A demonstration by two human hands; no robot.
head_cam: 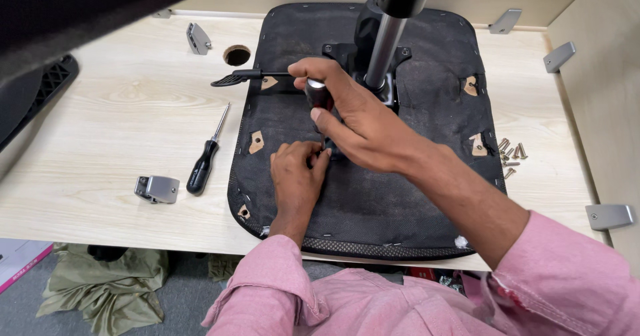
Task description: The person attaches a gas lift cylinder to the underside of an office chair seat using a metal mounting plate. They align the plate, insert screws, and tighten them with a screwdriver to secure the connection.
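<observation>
You are at a light wood-grain desk (120, 109) with matching raised panels at the back and right. A round cable hole (237, 55) sits near the back edge. Grey metal brackets (559, 55) line the panels. Below: grey floor (180, 296), crumpled olive cloth (107, 283). Lighting even.

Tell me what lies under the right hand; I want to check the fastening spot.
The right hand wraps a dark screwdriver handle, pointed down at the black seat underside. The left hand pinches at its tip. Fingers cover the tip and any screw.
</observation>
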